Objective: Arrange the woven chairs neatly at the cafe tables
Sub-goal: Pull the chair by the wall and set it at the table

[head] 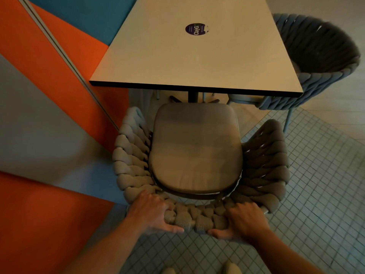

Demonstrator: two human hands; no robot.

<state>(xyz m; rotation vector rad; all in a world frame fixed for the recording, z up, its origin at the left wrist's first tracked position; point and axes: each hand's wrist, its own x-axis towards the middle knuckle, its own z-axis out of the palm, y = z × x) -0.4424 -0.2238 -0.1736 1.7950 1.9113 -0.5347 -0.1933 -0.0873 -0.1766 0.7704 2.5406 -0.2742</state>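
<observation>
A woven chair [130, 159] with a thick braided rim and a tan seat cushion [195, 149] stands right in front of me, its seat front just under the near edge of a square cafe table [162, 62]. My left hand [152, 212] grips the back rim on the left and my right hand [245, 220] grips it on the right, fingers curled over the braid. A second woven chair [325, 56], grey-blue, sits at the table's right side, partly tucked under it.
A wall [49, 95] with orange, blue and grey panels runs close along the left of the chair. A round purple sticker [197, 29] lies on the tabletop. The floor [316, 184] has small square tiles. My shoe tips [231, 267] show at the bottom edge.
</observation>
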